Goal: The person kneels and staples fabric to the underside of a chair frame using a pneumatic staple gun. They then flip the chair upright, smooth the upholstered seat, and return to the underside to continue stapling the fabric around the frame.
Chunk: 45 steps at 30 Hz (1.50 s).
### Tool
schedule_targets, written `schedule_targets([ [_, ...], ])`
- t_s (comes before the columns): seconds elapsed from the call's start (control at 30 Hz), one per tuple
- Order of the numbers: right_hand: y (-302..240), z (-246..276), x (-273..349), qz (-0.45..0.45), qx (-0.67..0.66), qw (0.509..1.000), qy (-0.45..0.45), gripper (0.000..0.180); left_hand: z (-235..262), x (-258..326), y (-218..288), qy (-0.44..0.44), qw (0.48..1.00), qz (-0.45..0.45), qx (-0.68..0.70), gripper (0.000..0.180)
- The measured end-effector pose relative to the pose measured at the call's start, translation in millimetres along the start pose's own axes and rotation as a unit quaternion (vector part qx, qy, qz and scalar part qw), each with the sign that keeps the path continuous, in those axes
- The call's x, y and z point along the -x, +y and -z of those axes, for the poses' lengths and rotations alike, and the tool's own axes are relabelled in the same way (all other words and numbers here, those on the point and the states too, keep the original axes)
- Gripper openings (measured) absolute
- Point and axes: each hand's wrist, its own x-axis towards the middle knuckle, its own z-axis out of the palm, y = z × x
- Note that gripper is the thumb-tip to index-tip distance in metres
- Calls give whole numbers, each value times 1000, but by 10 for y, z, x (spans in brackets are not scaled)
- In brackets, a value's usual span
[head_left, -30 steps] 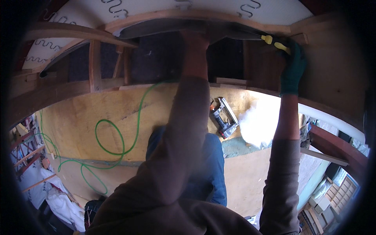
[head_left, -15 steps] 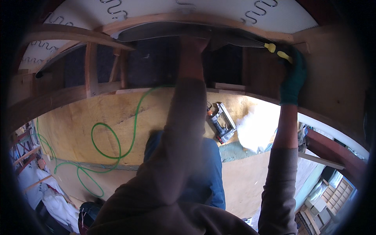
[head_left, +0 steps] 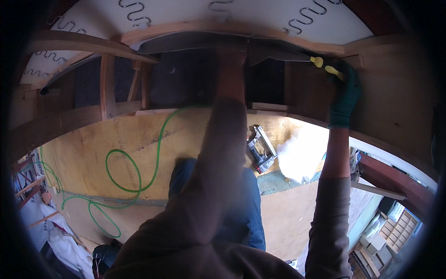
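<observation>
Plywood floor (head_left: pixel 116 153) carries a green hose (head_left: pixel 121 172) and a stapler (head_left: pixel 260 149), left within reach. Above, the left hand (head_left: pixel 231 52) presses grey fabric (head_left: pixel 195 43) against the wooden frame (head_left: pixel 107 93), seemingly to keep it taut; its grip I cannot tell. The gloved right hand (head_left: pixel 344 90) grasps a yellow-handled tool (head_left: pixel 326 67) at the fabric edge.

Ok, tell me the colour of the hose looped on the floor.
Green: the hose shows best in the head view, coiled on the plywood floor.

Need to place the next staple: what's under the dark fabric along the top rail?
The wooden frame edges the dark fabric. The left hand reaches beneath, fingers hidden. Gloved right hand holds a yellow-handled tool at its edge.
</observation>
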Motion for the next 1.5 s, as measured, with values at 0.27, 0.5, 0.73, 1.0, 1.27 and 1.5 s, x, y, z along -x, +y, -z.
schedule_targets([
  [0.27, 144, 4, -43, 13, 0, 1000, 10, 31, 47, 89, -90, 11, 997, -12, 76, 65],
  [0.5, -17, -67, 4, -37, -32, 998, 33, 30, 67, -12, -246, -28, 813, 92, 574, 63],
  [0.73, -125, -86, 54, -47, -77, 996, 10, 30, 10, 150, 64, 8, 985, -13, 171, 58],
  [1.0, -11, -25, 74, 184, 345, 920, -34, 30, -1, 184, -92, 39, 994, 46, 94, 59],
  [1.27, -7, -119, 53, -43, -32, 998, 41, 30, 38, 81, 329, 110, 788, 224, 563, 63],
  [1.5, -79, -63, 34, 0, -92, 996, 0, 29, 149, -45, 570, -10, 593, 199, 780, 66],
])
